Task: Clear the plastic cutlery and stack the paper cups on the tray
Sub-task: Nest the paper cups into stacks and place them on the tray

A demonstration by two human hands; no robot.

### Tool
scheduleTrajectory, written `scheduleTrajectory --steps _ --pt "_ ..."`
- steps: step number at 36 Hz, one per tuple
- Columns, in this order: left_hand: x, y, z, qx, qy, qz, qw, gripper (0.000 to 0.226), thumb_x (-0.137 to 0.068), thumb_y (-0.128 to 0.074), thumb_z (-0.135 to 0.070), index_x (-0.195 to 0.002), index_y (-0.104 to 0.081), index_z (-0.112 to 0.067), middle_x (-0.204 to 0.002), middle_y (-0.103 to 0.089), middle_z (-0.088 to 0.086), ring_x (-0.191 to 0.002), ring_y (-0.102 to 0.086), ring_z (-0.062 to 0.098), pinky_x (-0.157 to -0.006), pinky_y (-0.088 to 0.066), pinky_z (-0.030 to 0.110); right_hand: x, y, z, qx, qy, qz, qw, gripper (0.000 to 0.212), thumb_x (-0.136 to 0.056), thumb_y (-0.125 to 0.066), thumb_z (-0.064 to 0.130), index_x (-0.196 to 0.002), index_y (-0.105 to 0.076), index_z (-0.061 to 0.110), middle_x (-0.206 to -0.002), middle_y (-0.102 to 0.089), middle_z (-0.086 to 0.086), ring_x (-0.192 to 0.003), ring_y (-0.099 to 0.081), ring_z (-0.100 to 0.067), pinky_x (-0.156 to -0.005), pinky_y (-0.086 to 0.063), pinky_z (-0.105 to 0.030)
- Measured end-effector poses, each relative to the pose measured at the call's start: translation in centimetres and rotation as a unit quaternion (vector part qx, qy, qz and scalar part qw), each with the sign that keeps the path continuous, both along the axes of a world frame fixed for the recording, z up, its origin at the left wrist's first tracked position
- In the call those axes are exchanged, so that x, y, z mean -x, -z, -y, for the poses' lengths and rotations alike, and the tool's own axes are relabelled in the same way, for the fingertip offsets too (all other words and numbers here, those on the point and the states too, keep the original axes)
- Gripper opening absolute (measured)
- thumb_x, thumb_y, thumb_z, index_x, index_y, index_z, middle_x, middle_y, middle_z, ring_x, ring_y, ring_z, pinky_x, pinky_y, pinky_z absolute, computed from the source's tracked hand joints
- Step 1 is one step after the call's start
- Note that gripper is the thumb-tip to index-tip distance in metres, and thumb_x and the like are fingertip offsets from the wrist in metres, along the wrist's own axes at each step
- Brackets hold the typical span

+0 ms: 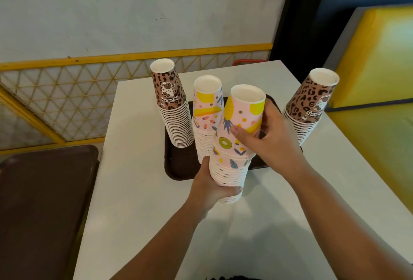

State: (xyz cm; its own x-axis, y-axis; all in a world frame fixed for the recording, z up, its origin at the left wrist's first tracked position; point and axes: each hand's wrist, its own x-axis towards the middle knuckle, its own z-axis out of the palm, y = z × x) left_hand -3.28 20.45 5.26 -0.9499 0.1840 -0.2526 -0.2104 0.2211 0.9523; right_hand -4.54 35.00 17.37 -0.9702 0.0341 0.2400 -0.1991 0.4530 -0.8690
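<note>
Fruit-print stack (234, 143) of inverted cups, tilted, over tray (174, 168) front edge; left hand (209, 187) grips its base, right hand (271, 139) its top. Tray holds leopard stack (173, 110) and fruit stack (204, 119).

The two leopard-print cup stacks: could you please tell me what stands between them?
In the head view, between the left leopard stack and the right leopard stack stand a fruit-print stack and another fruit-print stack in both hands.

Left hand (212, 187), right hand (271, 136) curled, gripping.
</note>
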Motion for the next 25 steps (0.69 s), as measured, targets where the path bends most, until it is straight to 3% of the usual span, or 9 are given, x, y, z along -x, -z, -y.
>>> scheduleTrajectory --steps 5,10,12,14,18,21,25 --pt "-0.2 0.3 0.3 -0.006 0.000 0.005 1.000 0.097 -0.037 -0.085 -0.034 -0.125 -0.045 -0.032 -0.120 -0.062 -0.013 -0.112 -0.058 0.008 -0.095 -0.051 0.041 0.2 -0.4 0.0 0.036 0.026 -0.028 0.999 0.060 -0.072 -0.072 0.039 -0.124 -0.050 0.016 -0.112 -0.066 0.005 -0.099 -0.065 -0.005 -0.078 -0.056 -0.022" --pt "-0.2 0.9 0.7 -0.008 -0.009 0.013 1.000 0.091 -0.035 -0.085 -0.035 -0.117 -0.047 -0.036 -0.117 -0.064 -0.012 -0.110 -0.059 0.008 -0.094 -0.051 0.038 1.4 -1.8 -0.8 0.172 0.101 -0.089 0.976 0.059 -0.071 -0.068 0.047 -0.114 -0.052 0.011 -0.107 -0.067 0.000 -0.098 -0.066 -0.010 -0.077 -0.054 -0.025" --pt "-0.2 1.0 0.8 -0.002 -0.007 0.016 1.000 0.091 -0.035 -0.085 -0.037 -0.117 -0.046 -0.038 -0.118 -0.063 -0.014 -0.111 -0.058 0.008 -0.093 -0.051 0.035 2.2 -2.7 -1.5 0.231 0.140 -0.131 0.954 0.060 -0.077 -0.066 0.040 -0.117 -0.050 -0.001 -0.112 -0.065 -0.009 -0.102 -0.064 -0.015 -0.077 -0.052 -0.021" --pt "-0.2 1.2 0.9 0.004 -0.008 0.014 1.000 0.095 -0.036 -0.085 -0.038 -0.121 -0.044 -0.038 -0.119 -0.062 -0.015 -0.112 -0.058 0.007 -0.094 -0.051 0.036 3.5 -3.2 -2.2 0.267 0.172 -0.156 0.935 0.050 -0.085 -0.063 0.028 -0.120 -0.045 -0.002 -0.117 -0.061 -0.010 -0.106 -0.062 -0.014 -0.077 -0.051 -0.018" --pt "-0.1 1.6 1.1 0.014 -0.008 0.011 1.000 0.097 -0.038 -0.086 -0.038 -0.125 -0.043 -0.035 -0.121 -0.062 -0.013 -0.113 -0.058 0.009 -0.095 -0.051 0.039 7.4 -1.5 -3.2 0.181 0.215 -0.141 0.949 0.058 -0.083 -0.069 0.026 -0.128 -0.036 0.008 -0.122 -0.054 -0.001 -0.112 -0.055 -0.007 -0.084 -0.050 -0.017" --pt "0.0 1.8 1.3 0.022 -0.001 0.012 1.000 0.099 -0.040 -0.087 -0.037 -0.128 -0.042 -0.033 -0.121 -0.062 -0.014 -0.113 -0.058 0.007 -0.095 -0.052 0.041 10.1 1.9 -3.4 0.090 0.225 -0.083 0.967 0.067 -0.080 -0.071 0.027 -0.133 -0.035 0.009 -0.128 -0.052 -0.004 -0.116 -0.052 -0.012 -0.088 -0.047 -0.018" --pt "0.2 1.9 1.4 0.033 0.007 0.006 0.999 0.100 -0.041 -0.086 -0.038 -0.129 -0.041 -0.033 -0.121 -0.061 -0.015 -0.113 -0.057 0.006 -0.094 -0.052 0.038 12.2 6.0 -3.1 0.024 0.229 -0.030 0.973 0.064 -0.081 -0.070 0.024 -0.132 -0.034 0.008 -0.130 -0.050 -0.008 -0.118 -0.050 -0.019 -0.084 -0.036 -0.014"
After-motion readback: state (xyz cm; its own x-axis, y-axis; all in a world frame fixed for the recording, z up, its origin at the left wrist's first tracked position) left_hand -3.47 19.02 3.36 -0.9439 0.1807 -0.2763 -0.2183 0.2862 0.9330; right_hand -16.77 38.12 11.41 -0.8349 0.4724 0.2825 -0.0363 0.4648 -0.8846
